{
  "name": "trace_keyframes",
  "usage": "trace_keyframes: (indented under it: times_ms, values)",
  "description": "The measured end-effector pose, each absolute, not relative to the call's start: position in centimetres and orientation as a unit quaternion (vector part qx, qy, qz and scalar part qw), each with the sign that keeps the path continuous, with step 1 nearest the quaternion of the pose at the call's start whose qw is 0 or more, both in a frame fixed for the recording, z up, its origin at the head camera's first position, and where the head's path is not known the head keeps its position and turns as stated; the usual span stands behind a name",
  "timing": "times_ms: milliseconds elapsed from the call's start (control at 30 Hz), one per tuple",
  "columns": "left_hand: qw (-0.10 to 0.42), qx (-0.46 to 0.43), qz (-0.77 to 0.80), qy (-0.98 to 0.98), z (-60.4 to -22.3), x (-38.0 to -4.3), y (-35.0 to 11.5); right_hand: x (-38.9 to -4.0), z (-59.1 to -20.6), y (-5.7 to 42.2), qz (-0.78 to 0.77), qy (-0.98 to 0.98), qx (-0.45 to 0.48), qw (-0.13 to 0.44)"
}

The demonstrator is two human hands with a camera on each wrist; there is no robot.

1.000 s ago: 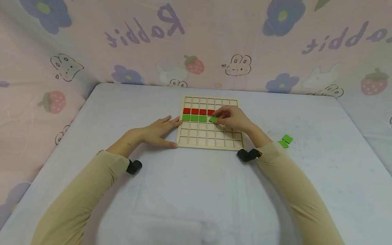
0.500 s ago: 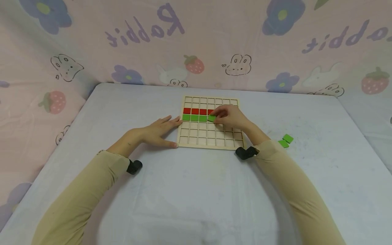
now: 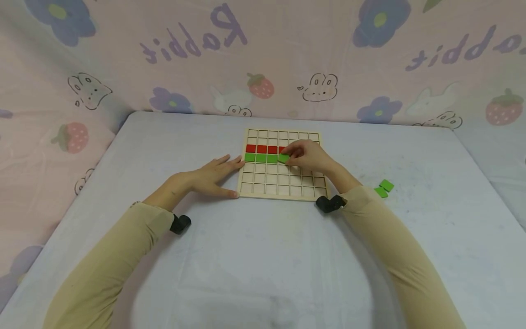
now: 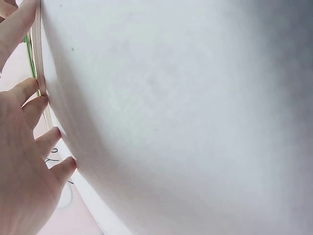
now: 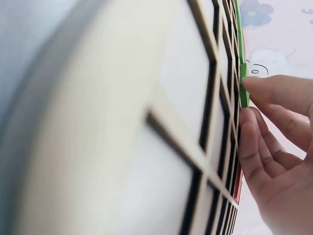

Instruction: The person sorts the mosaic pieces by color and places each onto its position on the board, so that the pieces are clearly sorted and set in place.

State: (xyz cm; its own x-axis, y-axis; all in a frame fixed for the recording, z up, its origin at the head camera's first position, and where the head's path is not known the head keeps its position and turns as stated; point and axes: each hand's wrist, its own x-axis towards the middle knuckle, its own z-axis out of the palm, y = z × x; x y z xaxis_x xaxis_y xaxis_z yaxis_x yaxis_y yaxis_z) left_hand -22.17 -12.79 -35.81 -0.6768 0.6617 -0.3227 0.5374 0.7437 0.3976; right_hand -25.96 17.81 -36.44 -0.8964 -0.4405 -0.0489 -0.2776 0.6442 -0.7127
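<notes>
A wooden grid board point(image 3: 283, 198) lies on the table in the head view. Along one of its rows sit several red tiles point(image 3: 261, 149), and in the row just below are green tiles point(image 3: 260, 158). My right hand point(image 3: 310, 156) pinches another green tile point(image 3: 283, 158) over the fourth cell of the green row, slightly askew; its thumb and fingertips also show against that tile point(image 5: 244, 90) in the right wrist view. With fingers spread, my left hand point(image 3: 213, 177) touches the board's left edge; part of its palm point(image 4: 24, 156) fills the left wrist view's side.
Two loose green tiles, one farther back point(image 3: 386, 185) and one nearer point(image 3: 381, 193), lie on the table right of the board, beside the right sleeve point(image 3: 386, 228). A patterned cloth point(image 3: 287, 55) hangs behind the white tabletop point(image 3: 246, 260).
The pinched green tile has shifted slightly left and back, closer to the row's third tile. My right hand moved a little with it; my left hand stayed at the board's edge.
</notes>
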Motion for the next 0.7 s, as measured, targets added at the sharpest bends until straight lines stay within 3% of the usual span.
trace_keyframes:
  times_ms: [433, 700]
  values:
    - [0.224, 0.333, 0.136, 0.906, -35.71, -22.11, -12.75, -26.14, -36.14, 17.92, -0.373, 0.896, -0.202, 0.131]
    - [0.227, 0.331, 0.142, 0.905, -35.64, -22.01, -12.7, -26.16, -36.11, 17.62, -0.361, 0.899, -0.22, 0.114]
